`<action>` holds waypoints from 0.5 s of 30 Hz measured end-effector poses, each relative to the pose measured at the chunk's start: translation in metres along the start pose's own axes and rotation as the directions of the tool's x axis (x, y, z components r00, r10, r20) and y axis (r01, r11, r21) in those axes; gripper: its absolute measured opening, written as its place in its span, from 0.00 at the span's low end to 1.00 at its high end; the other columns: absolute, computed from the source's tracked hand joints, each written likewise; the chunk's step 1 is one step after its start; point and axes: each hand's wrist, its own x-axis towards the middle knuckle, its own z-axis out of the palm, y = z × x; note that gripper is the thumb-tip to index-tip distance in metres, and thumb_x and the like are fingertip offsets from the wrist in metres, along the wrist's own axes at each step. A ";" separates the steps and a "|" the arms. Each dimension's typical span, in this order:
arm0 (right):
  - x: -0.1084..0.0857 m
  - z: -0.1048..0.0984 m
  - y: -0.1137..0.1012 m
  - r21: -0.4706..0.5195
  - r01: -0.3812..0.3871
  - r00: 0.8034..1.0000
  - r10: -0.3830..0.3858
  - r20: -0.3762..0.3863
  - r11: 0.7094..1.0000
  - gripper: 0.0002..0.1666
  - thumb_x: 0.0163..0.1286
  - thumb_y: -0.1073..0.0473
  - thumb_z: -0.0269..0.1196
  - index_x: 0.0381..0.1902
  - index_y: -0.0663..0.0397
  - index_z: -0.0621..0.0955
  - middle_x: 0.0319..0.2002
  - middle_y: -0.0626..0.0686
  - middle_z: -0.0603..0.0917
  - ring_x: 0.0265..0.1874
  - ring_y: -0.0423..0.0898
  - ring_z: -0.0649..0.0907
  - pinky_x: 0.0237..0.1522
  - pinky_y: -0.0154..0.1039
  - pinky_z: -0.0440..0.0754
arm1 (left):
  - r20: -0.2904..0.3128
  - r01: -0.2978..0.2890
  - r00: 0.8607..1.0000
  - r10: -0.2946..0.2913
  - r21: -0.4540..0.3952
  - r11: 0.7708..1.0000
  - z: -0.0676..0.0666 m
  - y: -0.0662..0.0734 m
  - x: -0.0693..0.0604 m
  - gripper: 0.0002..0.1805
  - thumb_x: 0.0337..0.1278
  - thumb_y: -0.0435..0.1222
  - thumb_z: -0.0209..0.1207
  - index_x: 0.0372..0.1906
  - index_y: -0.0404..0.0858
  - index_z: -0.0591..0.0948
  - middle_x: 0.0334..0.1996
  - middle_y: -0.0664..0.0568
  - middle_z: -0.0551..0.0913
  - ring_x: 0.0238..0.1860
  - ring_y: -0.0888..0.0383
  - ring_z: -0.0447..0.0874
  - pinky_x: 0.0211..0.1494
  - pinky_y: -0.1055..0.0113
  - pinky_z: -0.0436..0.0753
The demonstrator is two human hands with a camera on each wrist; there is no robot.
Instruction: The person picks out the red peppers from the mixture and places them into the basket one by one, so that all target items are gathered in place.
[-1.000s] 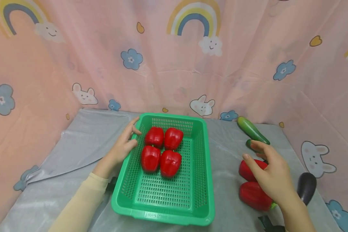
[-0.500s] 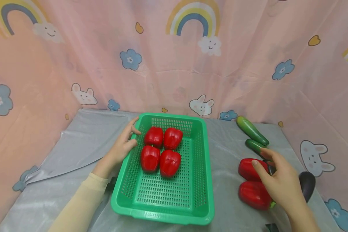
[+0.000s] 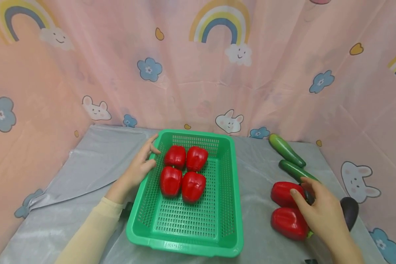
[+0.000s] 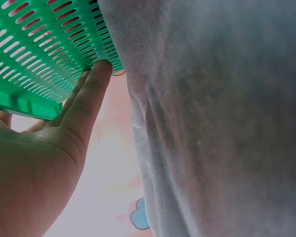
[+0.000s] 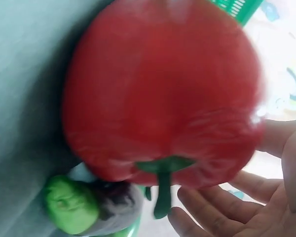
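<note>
My left hand [image 3: 140, 165] rests at the left rim of a green plastic basket [image 3: 184, 249]; in the left wrist view its straight fingers [image 4: 91, 96] lie along the slotted outer wall. Several red bell peppers [image 3: 193, 187] sit inside the basket. On the right, my right hand [image 3: 323, 211] hovers with bent, spread fingers over two more bell peppers, an upper one [image 3: 285, 194] and a lower one [image 3: 288, 223]. Its thumb overlaps the upper pepper; contact is unclear. In the right wrist view a bell pepper [image 5: 163, 94] with a green stem hides part of the hand.
A green zucchini [image 3: 287, 149] and a cucumber [image 3: 295, 169] lie behind the right hand. A dark eggplant [image 3: 349, 212] lies to its right, and another dark piece shows between the fingers. Grey cloth [image 3: 257, 172] covers the surface; a pink printed curtain [image 3: 184, 99] encloses it.
My right hand has moved slightly down and right over the bell peppers, uncovering more of the cucumber, with thumb and fingers nearer together. The left hand and basket have stayed put.
</note>
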 end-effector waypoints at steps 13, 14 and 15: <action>0.004 0.009 0.008 -0.017 0.023 1.000 -0.023 0.016 1.000 0.41 0.76 0.46 0.70 0.73 0.70 0.73 0.61 0.75 0.78 0.56 0.73 0.78 0.53 0.77 0.81 | -0.001 -0.004 1.000 0.004 -0.014 1.000 0.001 -0.001 -0.001 0.15 0.56 0.23 0.47 0.49 0.29 0.72 0.88 0.41 0.51 0.87 0.35 0.44 0.79 0.22 0.51; 0.004 0.010 0.008 -0.015 0.030 0.999 -0.030 0.014 0.999 0.41 0.76 0.46 0.70 0.72 0.70 0.73 0.61 0.74 0.78 0.56 0.72 0.78 0.53 0.77 0.81 | -0.001 -0.005 1.000 0.005 -0.014 1.000 0.001 0.000 -0.001 0.15 0.56 0.23 0.47 0.49 0.29 0.72 0.88 0.41 0.51 0.87 0.35 0.44 0.79 0.22 0.51; 0.003 0.010 0.008 -0.014 0.035 0.999 -0.035 0.014 0.999 0.41 0.76 0.46 0.70 0.72 0.70 0.73 0.61 0.74 0.78 0.56 0.72 0.78 0.53 0.77 0.81 | -0.001 -0.006 1.000 0.006 -0.014 1.000 0.001 -0.001 -0.001 0.15 0.56 0.23 0.47 0.49 0.29 0.72 0.88 0.41 0.51 0.87 0.36 0.44 0.79 0.22 0.51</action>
